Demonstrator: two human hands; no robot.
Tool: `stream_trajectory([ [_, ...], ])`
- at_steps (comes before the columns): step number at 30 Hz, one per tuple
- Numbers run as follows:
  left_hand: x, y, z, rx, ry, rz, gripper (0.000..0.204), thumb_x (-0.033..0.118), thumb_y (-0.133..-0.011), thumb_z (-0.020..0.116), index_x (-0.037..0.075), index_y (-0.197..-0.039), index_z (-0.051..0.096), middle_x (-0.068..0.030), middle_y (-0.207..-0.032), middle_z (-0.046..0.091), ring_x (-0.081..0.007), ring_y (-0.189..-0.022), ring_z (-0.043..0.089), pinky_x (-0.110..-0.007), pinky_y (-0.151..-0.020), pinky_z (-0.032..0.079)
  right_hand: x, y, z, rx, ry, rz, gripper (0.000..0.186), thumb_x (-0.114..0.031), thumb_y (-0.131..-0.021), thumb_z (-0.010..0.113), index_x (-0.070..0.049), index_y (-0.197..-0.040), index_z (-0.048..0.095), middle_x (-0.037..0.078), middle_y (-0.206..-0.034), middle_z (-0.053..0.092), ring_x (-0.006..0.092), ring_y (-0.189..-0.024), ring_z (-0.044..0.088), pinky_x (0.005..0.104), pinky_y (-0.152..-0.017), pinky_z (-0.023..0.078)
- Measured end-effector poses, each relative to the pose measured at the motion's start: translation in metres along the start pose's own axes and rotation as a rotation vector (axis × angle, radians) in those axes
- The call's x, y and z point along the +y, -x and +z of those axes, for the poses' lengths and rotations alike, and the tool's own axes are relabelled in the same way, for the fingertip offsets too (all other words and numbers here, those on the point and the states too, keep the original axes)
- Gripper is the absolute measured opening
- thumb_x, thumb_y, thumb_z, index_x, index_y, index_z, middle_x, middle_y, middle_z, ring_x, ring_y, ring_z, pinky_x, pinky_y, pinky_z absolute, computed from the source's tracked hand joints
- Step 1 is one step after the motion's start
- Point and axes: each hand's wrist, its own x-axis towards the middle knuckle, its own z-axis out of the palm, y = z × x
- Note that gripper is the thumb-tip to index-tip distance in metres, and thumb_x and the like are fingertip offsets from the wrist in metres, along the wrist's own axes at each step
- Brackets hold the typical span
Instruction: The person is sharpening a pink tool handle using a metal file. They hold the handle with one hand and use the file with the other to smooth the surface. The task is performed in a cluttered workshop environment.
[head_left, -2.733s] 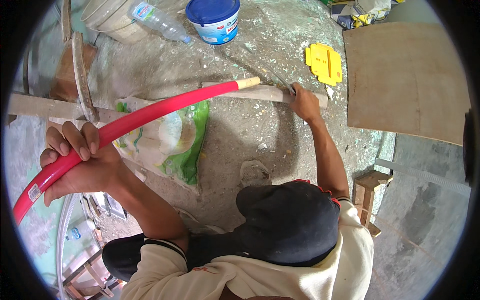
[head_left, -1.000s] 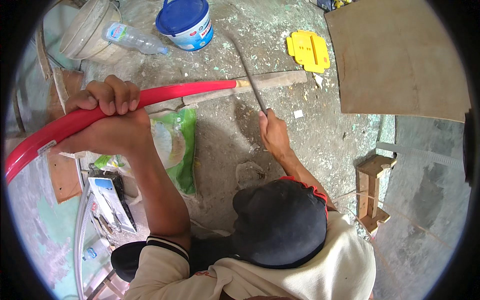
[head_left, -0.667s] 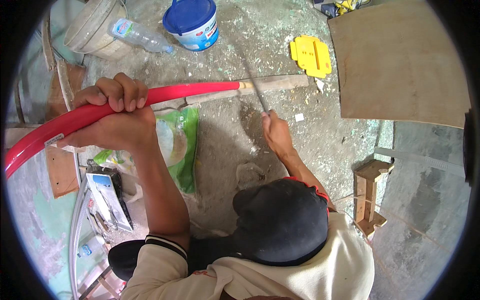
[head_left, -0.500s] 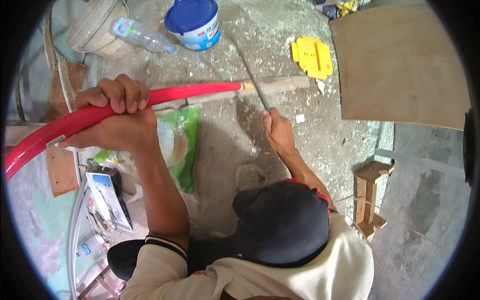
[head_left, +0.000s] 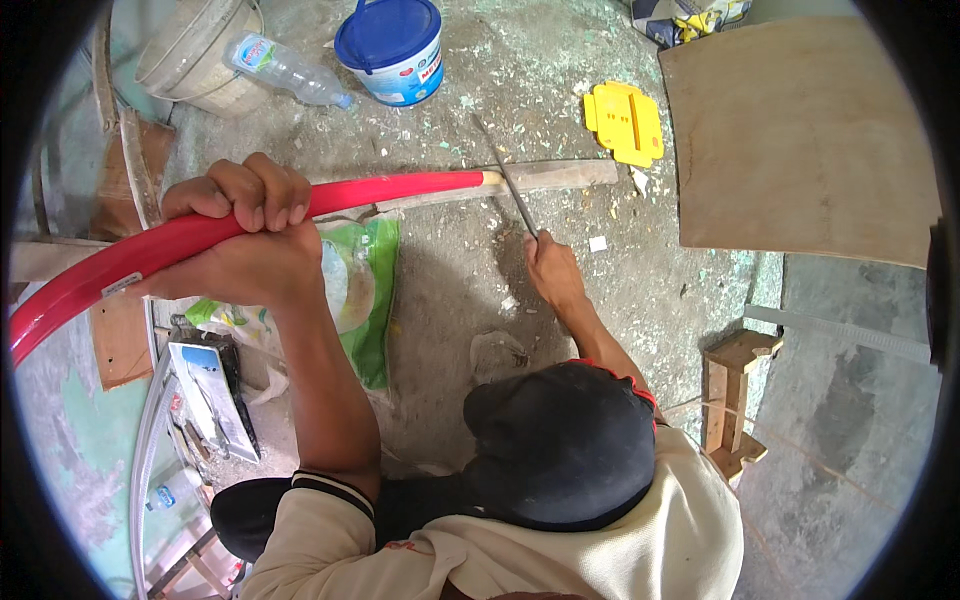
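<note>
Your red pole (head_left: 415,186) looks smooth and glossy, the thin tool (head_left: 518,197) by its tip dull metal, the floor (head_left: 440,290) below it rough.

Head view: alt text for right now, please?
Left hand grips a curved red pole; right hand holds a thin dark tool at the pole's pale tip. Beyond are a blue-lidded bucket and a yellow plastic piece.

red tube (head_left: 190,238) cut off, tool (head_left: 515,194) partly hidden
</note>
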Motion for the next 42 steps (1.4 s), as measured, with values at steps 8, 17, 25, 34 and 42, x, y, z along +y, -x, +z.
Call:
stream_trajectory([
  [8, 0.009, 0.005, -0.004, -0.049, 0.019, 0.024, 0.087, 0.098, -0.077, 0.029, 0.014, -0.076, 0.050, 0.0001, -0.055, 0.033, -0.0123, -0.045, 0.030, -0.026, -0.038, 0.024, -0.043, 0.012, -0.025, 0.046, -0.156, -0.052, 0.037, -0.032, -0.106, 0.046, 0.003, -0.096, 0.056, 0.035, -0.075, 0.063, 0.0563, -0.077, 0.063, 0.0624, -0.072, 0.048],
  [17, 0.009, 0.008, -0.007, -0.066, 0.034, 0.028, 0.086, 0.097, -0.079, 0.027, 0.014, -0.076, 0.049, -0.0002, -0.054, 0.033, -0.0126, -0.045, 0.031, -0.026, -0.037, 0.025, -0.040, 0.020, -0.021, 0.185, -0.240, -0.154, 0.036, -0.032, -0.106, 0.048, 0.003, -0.098, 0.055, 0.033, -0.077, 0.064, 0.0543, -0.074, 0.063, 0.0604, -0.066, 0.049],
  [25, 0.007, 0.006, -0.009, -0.051, 0.052, 0.017, 0.086, 0.097, -0.079, 0.027, 0.014, -0.077, 0.049, -0.0003, -0.055, 0.033, -0.0129, -0.045, 0.031, -0.027, -0.037, 0.025, -0.030, 0.003, -0.020, 0.076, -0.060, -0.069, 0.031, -0.028, -0.106, 0.049, 0.002, -0.097, 0.054, 0.031, -0.073, 0.063, 0.0530, -0.070, 0.063, 0.0584, -0.063, 0.048],
  [34, 0.012, 0.005, -0.014, -0.025, -0.030, -0.012, 0.089, 0.100, -0.073, 0.026, 0.014, -0.078, 0.049, 0.0002, -0.057, 0.034, -0.0128, -0.047, 0.031, -0.027, -0.040, 0.027, -0.032, 0.004, -0.025, 0.029, -0.083, 0.052, 0.036, -0.030, -0.106, 0.046, 0.004, -0.100, 0.057, 0.034, -0.078, 0.065, 0.0539, -0.076, 0.065, 0.0607, -0.070, 0.050],
  [42, 0.002, -0.002, -0.003, 0.155, -0.039, -0.005, 0.093, 0.102, -0.070, 0.023, 0.014, -0.077, 0.050, 0.0000, -0.057, 0.035, -0.0128, -0.048, 0.032, -0.026, -0.041, 0.028, -0.012, -0.016, -0.006, 0.013, 0.028, 0.021, 0.039, -0.031, -0.105, 0.048, 0.005, -0.095, 0.058, 0.035, -0.078, 0.065, 0.0546, -0.077, 0.065, 0.0603, -0.072, 0.053],
])
